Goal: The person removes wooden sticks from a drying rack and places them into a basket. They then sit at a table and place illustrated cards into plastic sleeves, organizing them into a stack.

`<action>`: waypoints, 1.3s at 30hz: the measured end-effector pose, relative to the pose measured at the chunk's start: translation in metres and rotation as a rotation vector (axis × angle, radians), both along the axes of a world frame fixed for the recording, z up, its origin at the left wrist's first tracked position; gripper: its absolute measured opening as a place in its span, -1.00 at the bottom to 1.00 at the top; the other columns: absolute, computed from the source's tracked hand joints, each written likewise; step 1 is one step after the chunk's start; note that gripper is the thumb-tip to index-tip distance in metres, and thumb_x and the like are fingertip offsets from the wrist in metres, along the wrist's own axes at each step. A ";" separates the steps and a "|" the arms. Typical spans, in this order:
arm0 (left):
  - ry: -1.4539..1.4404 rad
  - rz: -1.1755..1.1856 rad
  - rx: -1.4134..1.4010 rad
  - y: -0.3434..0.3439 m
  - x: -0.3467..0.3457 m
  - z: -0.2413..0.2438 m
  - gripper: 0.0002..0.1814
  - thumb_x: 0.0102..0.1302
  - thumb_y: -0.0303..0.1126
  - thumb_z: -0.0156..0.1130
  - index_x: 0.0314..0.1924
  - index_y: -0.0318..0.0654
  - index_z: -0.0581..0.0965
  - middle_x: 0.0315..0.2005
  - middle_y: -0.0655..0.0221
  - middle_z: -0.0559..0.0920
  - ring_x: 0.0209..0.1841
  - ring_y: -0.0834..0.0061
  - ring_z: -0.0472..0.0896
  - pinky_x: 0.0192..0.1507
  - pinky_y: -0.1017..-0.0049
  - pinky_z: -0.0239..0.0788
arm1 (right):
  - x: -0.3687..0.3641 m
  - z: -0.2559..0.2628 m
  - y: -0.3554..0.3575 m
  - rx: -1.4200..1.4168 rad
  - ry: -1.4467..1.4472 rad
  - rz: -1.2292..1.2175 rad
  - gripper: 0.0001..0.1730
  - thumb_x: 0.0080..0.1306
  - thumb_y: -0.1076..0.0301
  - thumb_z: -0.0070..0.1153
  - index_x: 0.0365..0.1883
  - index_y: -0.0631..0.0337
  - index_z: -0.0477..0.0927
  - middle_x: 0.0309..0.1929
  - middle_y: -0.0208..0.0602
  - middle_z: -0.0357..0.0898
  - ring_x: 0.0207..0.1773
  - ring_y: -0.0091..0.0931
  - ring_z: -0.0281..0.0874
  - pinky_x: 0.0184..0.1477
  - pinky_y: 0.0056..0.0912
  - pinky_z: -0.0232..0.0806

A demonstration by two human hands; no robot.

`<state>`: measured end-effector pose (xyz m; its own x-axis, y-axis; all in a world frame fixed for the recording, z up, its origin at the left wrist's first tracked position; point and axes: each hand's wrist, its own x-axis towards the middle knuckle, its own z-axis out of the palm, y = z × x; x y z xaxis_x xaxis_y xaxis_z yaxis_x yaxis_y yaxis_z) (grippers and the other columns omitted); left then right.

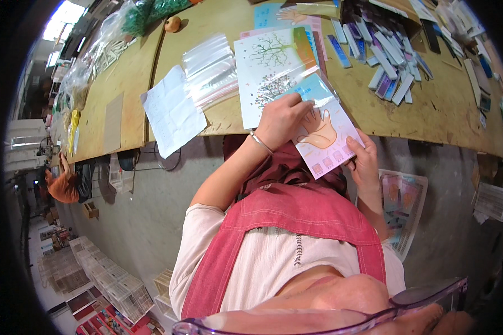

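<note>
A pink and blue printed card (320,136) with a drawn open hand is tilted in front of me, past the table's near edge. Clear plastic film (327,90) shines over its upper part. My right hand (364,158) grips the card's lower right edge, thumb on top. With its fingers bent together, my left hand (286,117) pinches at the film over the card's upper part; its fingertips are partly hidden. Beneath and beyond it lies a white sheet printed with trees (272,54), on other coloured sheets. Clear plastic bags (211,69) lie stacked to the left.
A creased paper with writing (174,109) overhangs the table (402,121). Several small narrow boxes (385,63) are heaped at right. A round brown fruit-like object (173,24) sits at the back. A plastic crate (402,209) stands below right. Another person (65,184) is far left.
</note>
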<state>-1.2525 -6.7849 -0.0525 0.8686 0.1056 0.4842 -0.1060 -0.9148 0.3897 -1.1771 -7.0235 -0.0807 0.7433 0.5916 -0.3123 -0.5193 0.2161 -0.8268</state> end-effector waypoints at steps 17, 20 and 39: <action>-0.021 0.139 0.048 0.004 -0.009 0.014 -0.83 0.12 -0.40 0.34 -0.24 -0.11 0.62 -0.45 0.35 0.53 -0.38 0.27 0.62 -0.37 0.32 0.47 | 0.010 0.010 0.031 0.033 -0.027 0.166 -0.80 0.43 0.30 0.17 -0.16 0.27 0.58 -0.44 -0.23 0.66 -0.71 -0.64 0.33 -0.69 -0.59 0.12; -0.018 0.082 0.066 -0.004 -0.007 0.011 -0.85 0.16 -0.43 0.31 -0.22 -0.12 0.64 -0.45 0.35 0.53 -0.39 0.27 0.61 -0.38 0.32 0.46 | 0.003 0.003 0.042 -0.022 -0.128 0.168 -0.80 0.46 0.32 0.13 -0.28 0.29 0.59 -0.49 -0.25 0.67 -0.69 -0.65 0.40 -0.67 -0.63 0.14; -0.032 0.208 0.035 0.008 -0.002 -0.017 -0.92 0.19 -0.40 0.31 -0.29 -0.11 0.65 -0.47 0.31 0.55 -0.36 0.22 0.59 -0.31 0.27 0.45 | 0.131 -0.026 0.015 -1.196 -1.332 -0.482 -0.63 0.30 0.19 0.17 0.02 0.15 0.59 -0.13 -0.09 0.69 -0.19 -0.07 0.67 -0.18 0.03 0.49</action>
<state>-1.2541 -6.7769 -0.0691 0.8138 0.2637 0.5178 0.0747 -0.9312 0.3567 -1.0466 -7.0084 -0.1069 0.8351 0.2128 0.5072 0.4437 -0.8056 -0.3925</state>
